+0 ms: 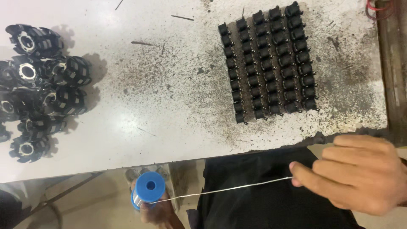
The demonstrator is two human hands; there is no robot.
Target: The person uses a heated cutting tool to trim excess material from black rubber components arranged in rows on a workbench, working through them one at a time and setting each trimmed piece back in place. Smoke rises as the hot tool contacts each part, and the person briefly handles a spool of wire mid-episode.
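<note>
**Wire drawn off the spool, below the bench edge**

My right hand (360,174) had thumb and forefinger pinched tight on the end of the thin silvery wire (224,188). The wire ran taut and nearly level across my dark lap to the blue spool (148,188). My left hand (159,212) sat under the spool, mostly hidden; I could not tell how its fingers lay around it.

On the stained white bench (169,106) above: five neat rows of small black parts (269,63) to the right, a heap of larger round black parts (38,89) to the left, well apart.

Risks, as I judged them: a wire this fine could kink or snap under a sharp tug; the spool could slip from a loose grip and drop to the floor; slack turns could spring off and tangle.
</note>
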